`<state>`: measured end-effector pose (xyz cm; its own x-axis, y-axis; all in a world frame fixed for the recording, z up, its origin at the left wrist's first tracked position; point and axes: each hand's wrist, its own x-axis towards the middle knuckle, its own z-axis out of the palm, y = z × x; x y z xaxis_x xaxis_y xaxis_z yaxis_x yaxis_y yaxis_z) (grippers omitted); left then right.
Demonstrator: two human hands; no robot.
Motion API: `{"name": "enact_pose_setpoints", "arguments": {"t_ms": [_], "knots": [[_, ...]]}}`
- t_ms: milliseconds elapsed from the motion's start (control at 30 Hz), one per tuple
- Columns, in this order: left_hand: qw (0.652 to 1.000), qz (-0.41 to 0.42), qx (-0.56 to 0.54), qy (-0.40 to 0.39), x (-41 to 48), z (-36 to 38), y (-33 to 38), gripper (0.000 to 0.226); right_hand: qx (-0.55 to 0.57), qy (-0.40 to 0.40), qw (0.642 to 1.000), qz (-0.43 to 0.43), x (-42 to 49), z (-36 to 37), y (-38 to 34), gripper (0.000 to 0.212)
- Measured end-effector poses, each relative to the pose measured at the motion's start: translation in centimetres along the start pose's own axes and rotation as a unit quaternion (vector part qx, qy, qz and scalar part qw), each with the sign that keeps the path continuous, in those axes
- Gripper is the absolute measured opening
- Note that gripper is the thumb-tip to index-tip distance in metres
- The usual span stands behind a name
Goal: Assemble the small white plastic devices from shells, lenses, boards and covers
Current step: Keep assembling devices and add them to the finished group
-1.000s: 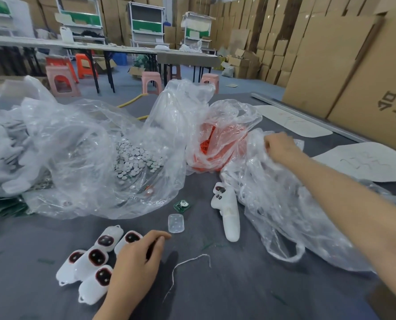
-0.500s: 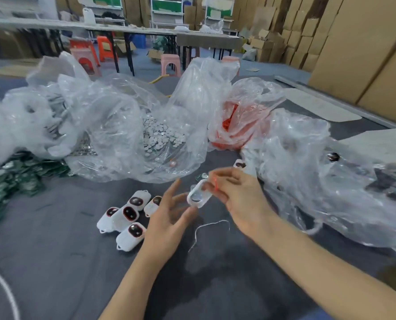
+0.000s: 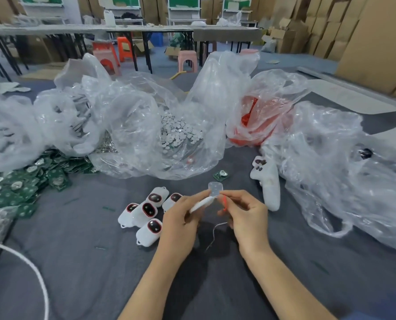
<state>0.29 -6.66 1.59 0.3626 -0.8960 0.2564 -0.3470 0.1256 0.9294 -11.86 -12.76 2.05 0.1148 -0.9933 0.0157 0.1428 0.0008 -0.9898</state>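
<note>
White shell (image 3: 201, 203) sits almost dead centre over the grey table (image 3: 76, 262), caught between the two hands. The left hand (image 3: 180, 224) grips it, thumb and fingers curled round its lower end, so that it juts out toward two o'clock from the knuckles. The right hand (image 3: 246, 215) meets it from three o'clock, thumb and forefinger pinching a small orange piece (image 3: 224, 200) just beside the shell's upper tip; from where I stand I cannot tell whether the two parts touch.

The shell is turned edge-on, so it reads as a slim, pale sliver of smooth plastic, and its inside is hidden.

At twelve o'clock from the fingertips a clear lens (image 3: 215, 188) lies on the cloth, and a little farther along that line a single green board (image 3: 220, 174). At nine o'clock from the left hand five finished devices (image 3: 146, 212) huddle together — white bodies, each with a dark window rimmed in red. A white thread (image 3: 215, 234) curls on the cloth at six o'clock, under the hands.

Half a second ago the left hand was spread open beneath the shell, and the right hand carried shell and orange piece alike; now the left has closed on the shell and the right keeps only the orange piece. A second ago the right arm was stretched out to the clear bag (image 3: 342, 172) at three o'clock, and the left hand lay on the finished devices.
</note>
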Motion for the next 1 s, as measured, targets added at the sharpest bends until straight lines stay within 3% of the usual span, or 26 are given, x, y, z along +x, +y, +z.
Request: {"name": "enact_pose_setpoints", "arguments": {"t_ms": [133, 300, 400, 500, 633, 700, 767, 833, 933, 1000], "knots": [[0.999, 0.021, 0.045, -0.007, -0.1, -0.4, -0.1, 0.065, 0.008, -0.003, 1.0, -0.008, 0.2, -0.5, -0.2, 0.011], [0.989, 0.057, 0.127, -0.041, -0.5, 0.0, -0.3, 0.058, -0.156, -0.03, 0.987, -0.03, 0.6, -1.0, 0.2, 0.019], [0.984, 0.073, 0.158, -0.05, -0.4, 0.1, -0.4, 0.055, -0.276, -0.027, 0.957, -0.088, 0.9, -1.3, 0.3, 0.018], [0.979, 0.071, 0.182, -0.061, -0.4, 0.1, -0.5, 0.056, -0.414, -0.015, 0.899, -0.142, 1.0, -1.4, 0.5, 0.017], [0.968, 0.087, 0.217, -0.092, -0.9, 0.2, -0.9, 0.074, -0.369, -0.006, 0.919, -0.138, 1.3, -1.8, 0.1, 0.035], [0.974, 0.077, 0.202, -0.067, -1.1, 0.2, -1.0, 0.072, -0.36, -0.049, 0.925, -0.107, 1.4, -2.3, -0.3, 0.039], [0.973, 0.066, 0.222, -0.004, -1.3, 0.3, -0.9, 0.058, -0.396, -0.109, 0.906, -0.101, 1.3, -2.9, -0.4, 0.039], [0.953, 0.034, 0.298, 0.033, -1.2, 0.6, -0.8, 0.06, -0.43, -0.132, 0.884, -0.126, 1.1, -3.3, 0.0, 0.038], [0.918, -0.007, 0.397, -0.009, -1.2, 1.1, -0.6, 0.07, -0.432, -0.103, 0.881, -0.162, 0.8, -3.6, 0.5, 0.028], [0.919, 0.004, 0.394, -0.017, -1.2, 1.0, -0.8, 0.065, -0.407, -0.08, 0.895, -0.166, 0.7, -3.6, 0.5, 0.023]]}}
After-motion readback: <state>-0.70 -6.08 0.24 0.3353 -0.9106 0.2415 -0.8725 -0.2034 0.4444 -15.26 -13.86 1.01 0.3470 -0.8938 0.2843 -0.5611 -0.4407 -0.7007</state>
